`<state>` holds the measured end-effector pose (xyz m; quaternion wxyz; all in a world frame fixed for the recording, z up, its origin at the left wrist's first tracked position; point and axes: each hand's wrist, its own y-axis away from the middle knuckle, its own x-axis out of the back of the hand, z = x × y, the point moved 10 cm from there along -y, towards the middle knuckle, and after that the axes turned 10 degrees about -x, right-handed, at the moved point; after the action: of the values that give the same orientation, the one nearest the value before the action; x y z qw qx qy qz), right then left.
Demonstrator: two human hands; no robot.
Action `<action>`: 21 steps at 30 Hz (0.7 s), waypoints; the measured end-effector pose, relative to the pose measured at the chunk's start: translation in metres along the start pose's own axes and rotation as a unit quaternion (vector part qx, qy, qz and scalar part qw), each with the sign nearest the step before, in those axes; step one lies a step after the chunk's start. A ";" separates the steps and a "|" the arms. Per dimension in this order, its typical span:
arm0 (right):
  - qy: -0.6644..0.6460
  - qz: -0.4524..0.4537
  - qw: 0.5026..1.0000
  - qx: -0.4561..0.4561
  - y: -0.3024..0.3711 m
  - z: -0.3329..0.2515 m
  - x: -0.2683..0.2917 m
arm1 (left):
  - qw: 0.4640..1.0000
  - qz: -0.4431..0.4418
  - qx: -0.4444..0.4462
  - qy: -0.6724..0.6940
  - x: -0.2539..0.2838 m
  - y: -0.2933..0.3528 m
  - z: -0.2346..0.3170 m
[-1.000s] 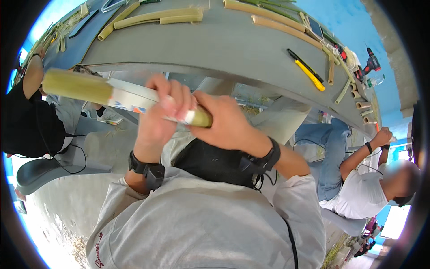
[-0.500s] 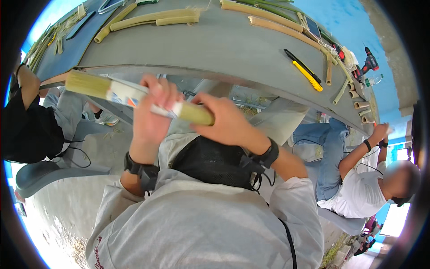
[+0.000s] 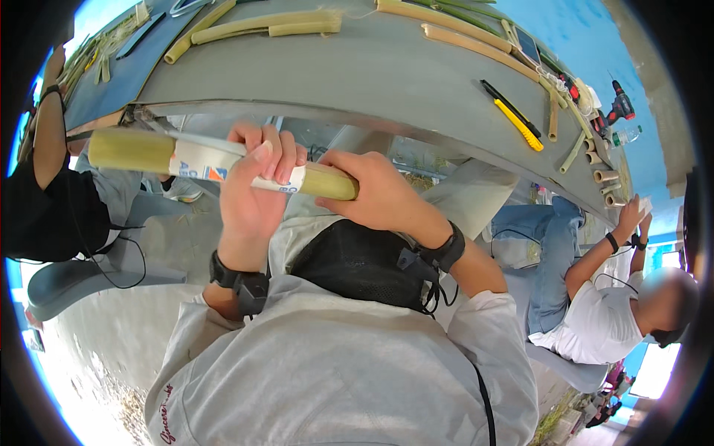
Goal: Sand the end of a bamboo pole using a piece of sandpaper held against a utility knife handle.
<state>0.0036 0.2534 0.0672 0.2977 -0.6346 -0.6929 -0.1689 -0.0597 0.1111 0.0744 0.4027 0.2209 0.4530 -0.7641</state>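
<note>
While the left hand [image 3: 256,178] is clasping white paper [image 3: 197,160] around bamboo [image 3: 134,151], frame centre-left, the right hand [image 3: 383,192] is gripping the bamboo's right end.

Bamboo tube [image 3: 134,151] lying crosswise between the person's torso [image 3: 335,357] and the table [image 3: 327,82].
The left hand [image 3: 256,175] is around its middle, the right hand [image 3: 379,193] at its right end. Bamboo lengths [image 3: 271,28] lie toward the table's far left, bamboo poles [image 3: 476,50] far right, a cutter [image 3: 518,124] nearer the front edge; a drill [image 3: 619,108] and a bottle [image 3: 627,135] are farther right, what bears them hard to tell. One person [image 3: 56,204] sits left, another person [image 3: 595,308] right.
</note>
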 end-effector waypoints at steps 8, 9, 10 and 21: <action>0.057 0.010 0.997 -0.054 0.017 0.009 0.031 | 0.992 0.010 -0.096 0.085 -0.002 -0.026 0.054; 0.067 0.014 0.997 -0.046 0.020 0.005 0.027 | 0.995 0.061 -0.043 0.064 0.001 -0.016 0.025; 0.082 0.021 0.996 -0.031 0.019 0.000 0.026 | 0.998 0.037 0.027 0.038 -0.009 -0.009 -0.002; 0.086 0.043 0.994 -0.042 0.013 -0.002 0.032 | 0.987 0.016 -0.067 0.143 0.008 -0.023 0.048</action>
<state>0.0167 0.2788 0.0873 0.3361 -0.6591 -0.6289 -0.2390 -0.0818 0.0722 0.1037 0.3596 0.3078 0.5527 -0.6860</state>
